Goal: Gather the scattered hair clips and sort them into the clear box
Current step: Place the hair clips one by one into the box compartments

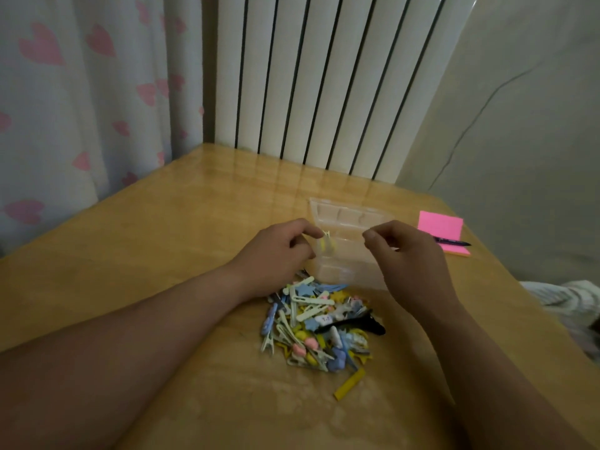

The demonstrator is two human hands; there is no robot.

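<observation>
Currently, as read from my station:

1. Clear plastic compartment box [352, 212]: it sits on the wooden table [162, 222], just beyond the clip heap and between the two hands. I judge it light, rigid and slick-walled. It should slide if nudged, so I would steady it by a side wall.

2. Pale yellow plastic hair clip [325, 238]: it is pinched between thumb and forefinger of the left hand [279, 251], over the box's left compartments. It is likely featherweight, stiff and a little springy. I would take it across its flat arms, not by the tip.

3. Heap of mixed pastel hair clips [311, 326]: it lies on the near side of the box and reaches up to its near wall. The pieces are small, smooth and interlocked. I expect neighbours to drag along, so I would pick from the top and edges, one at a time.

4. Long black hair clip [360, 323]: it lies at the heap's right edge. A flat yellow strip clip [350, 383] lies by itself on the near side, an easy single pick.

5. Right hand [409, 258]: its fingers are curled, with the thumb tip close to the forefinger, above the box's right side. I cannot tell whether it holds anything.

6. Pink sticky-note pad [440, 227] with a dark pen [451, 243] across it: they lie to the right of the box.
</observation>
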